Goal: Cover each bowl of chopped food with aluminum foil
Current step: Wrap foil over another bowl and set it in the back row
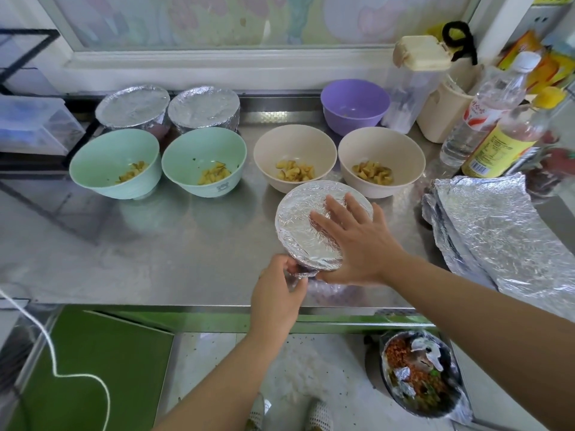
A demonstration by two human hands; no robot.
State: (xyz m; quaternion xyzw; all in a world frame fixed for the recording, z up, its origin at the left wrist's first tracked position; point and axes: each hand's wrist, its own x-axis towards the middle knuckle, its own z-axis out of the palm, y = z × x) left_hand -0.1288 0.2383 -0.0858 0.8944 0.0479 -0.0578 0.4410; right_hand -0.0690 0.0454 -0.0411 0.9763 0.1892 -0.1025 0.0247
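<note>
Foil-topped bowl (pixel 298 222): fingers (pixel 337 213) of the right hand (pixel 357 241) lie straight & spread flat on its lid, palm pressing down. The left hand (pixel 280 284) has its fingers curled round the crumpled foil at the near rim, pinching it vs. the bowl wall. The bowl sits toward the front of the steel counter (pixel 155 244), just in front of two open beige bowls (pixel 295 144) w/ chopped food. Two green bowls (pixel 115 150) to the left are also uncovered, and spare foil sheets (pixel 491 225) lie to the right. Risks, prob.: a hard tug on the thin foil could rip it. Too much palm pressure could dent the lid into the food. A pull toward the person could drag the bowl to the counter edge.
</note>
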